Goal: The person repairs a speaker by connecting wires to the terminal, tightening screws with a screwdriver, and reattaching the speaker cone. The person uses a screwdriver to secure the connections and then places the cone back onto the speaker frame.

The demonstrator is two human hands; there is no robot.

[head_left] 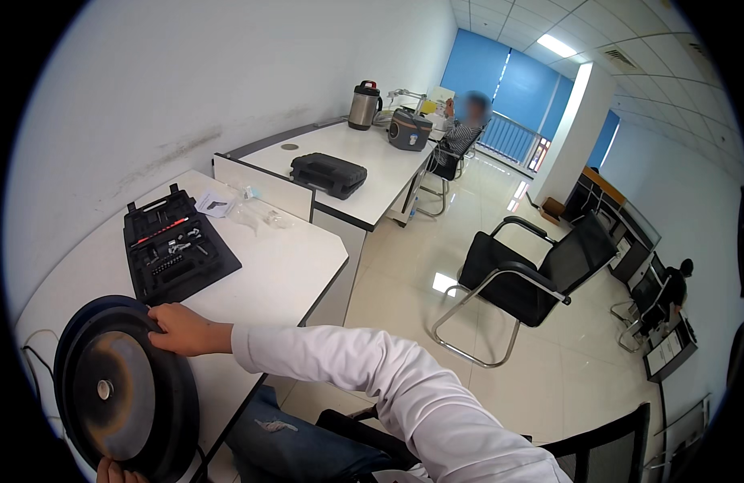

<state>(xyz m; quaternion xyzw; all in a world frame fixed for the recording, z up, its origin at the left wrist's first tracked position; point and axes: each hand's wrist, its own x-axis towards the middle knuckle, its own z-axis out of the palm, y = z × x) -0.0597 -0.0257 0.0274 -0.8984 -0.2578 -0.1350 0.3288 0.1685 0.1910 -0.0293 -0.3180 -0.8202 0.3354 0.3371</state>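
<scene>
A round black electric cooking appliance (171,386) stands tilted at the near left of the white table. Inside it shows a brown-stained metal heating plate (134,370) with a small round metal button (105,390) in its middle. My right hand (185,330), reaching in from a white sleeve, grips the upper right rim with its fingers curled over. At the lower rim my left hand (121,472) is only partly in view; its fingertips press against the edge, and the rest is cut off by the frame.
Behind the appliance lies an open black tool case (179,249) with sockets and bits. Clear plastic bags (255,216) and a paper leaflet (215,204) are nearby. A closed black case (328,175) rests on the adjoining desk (263,153). An office chair (533,270) stands right; a seated person (466,129) is farther back.
</scene>
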